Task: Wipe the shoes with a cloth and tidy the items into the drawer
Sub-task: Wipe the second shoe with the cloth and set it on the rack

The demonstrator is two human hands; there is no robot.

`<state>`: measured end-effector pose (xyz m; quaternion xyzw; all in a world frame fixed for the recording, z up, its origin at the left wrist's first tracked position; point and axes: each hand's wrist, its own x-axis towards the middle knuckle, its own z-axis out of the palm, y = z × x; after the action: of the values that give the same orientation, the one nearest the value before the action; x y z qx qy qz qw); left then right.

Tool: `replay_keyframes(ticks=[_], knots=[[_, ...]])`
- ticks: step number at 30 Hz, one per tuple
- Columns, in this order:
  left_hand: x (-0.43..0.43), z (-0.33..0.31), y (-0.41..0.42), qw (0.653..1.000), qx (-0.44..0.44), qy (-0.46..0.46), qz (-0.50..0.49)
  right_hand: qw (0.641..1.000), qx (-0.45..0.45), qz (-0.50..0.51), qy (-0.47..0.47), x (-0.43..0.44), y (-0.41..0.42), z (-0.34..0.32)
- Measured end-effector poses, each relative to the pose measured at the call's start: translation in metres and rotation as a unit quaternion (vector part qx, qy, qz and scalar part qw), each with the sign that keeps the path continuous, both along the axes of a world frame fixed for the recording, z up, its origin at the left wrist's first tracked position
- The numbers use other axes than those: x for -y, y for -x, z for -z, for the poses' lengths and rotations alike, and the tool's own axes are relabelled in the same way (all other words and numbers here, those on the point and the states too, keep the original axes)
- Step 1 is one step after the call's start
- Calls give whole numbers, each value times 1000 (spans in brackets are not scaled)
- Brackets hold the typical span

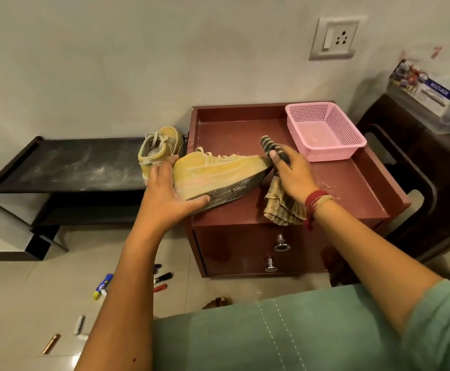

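Observation:
A dusty yellow shoe point(218, 172) lies tilted on its side on top of the red-brown drawer cabinet point(347, 191), sole facing me. My left hand point(165, 194) grips its heel end, thumb under the sole. My right hand point(291, 172) holds a striped brown cloth point(280, 207) bunched at the shoe's toe, with the rest hanging below my wrist. The second yellow shoe point(159, 148) stands upright on the black shelf, just behind the first. The cabinet's two drawers point(245, 245) are closed, each with a metal knob.
A pink plastic basket point(325, 135) sits at the cabinet's back right. The low black shelf point(66, 167) runs to the left. Markers, a glue stick and pens point(162, 279) lie scattered on the tiled floor. A dark table with a box stands at the right.

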<state>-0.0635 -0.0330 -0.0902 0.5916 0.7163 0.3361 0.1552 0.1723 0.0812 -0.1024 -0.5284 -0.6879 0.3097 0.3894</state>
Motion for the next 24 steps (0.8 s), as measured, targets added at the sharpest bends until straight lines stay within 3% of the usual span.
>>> replay_keyframes(ticks=[3,7,11,14,18,21,24], knots=[[-5,1,-7,1000,0,0,-3,991,74,-99,-49,15,13,3],[-10,1,-13,999,-17,-10,-30,939,213,-223,-153,21,8,13],[-12,1,-11,999,-20,-16,-39,985,114,-120,-56,12,-3,18],[-14,2,-10,999,-26,-16,-45,962,171,-191,-90,14,-8,21],[-15,4,-8,998,-27,-5,-55,981,150,-116,-50,4,-15,22],[-15,5,-7,998,-25,-4,-55,962,190,-173,-91,10,-13,20],[-15,6,-6,998,-25,-5,-57,981,107,-155,-43,5,-14,24]])
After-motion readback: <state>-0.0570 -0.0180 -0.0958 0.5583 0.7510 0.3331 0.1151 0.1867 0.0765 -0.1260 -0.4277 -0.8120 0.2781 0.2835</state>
